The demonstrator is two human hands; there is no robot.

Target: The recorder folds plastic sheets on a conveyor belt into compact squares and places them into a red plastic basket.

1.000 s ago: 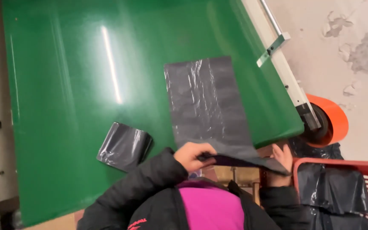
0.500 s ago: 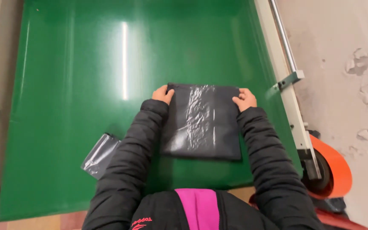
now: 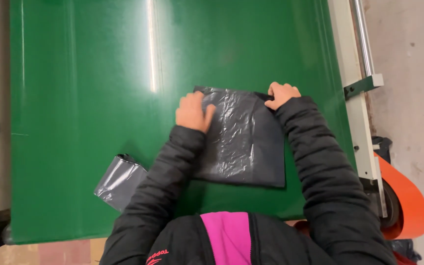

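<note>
Lying flat between both hands, grey plastic bag [image 3: 241, 142], left hand [image 3: 192, 112], right hand [image 3: 281, 94]

Glossy crinkled grey plastic bag [image 3: 241, 142], shiny smooth green belt [image 3: 89, 98], matt metal rail [image 3: 361, 39], rough concrete floor [image 3: 413, 73]

Green belt [image 3: 84, 98]; small grey packet [image 3: 119, 180]; orange guard [image 3: 408, 201].

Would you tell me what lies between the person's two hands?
In the head view, the flat grey plastic bag spans between the left hand and right hand.
</note>
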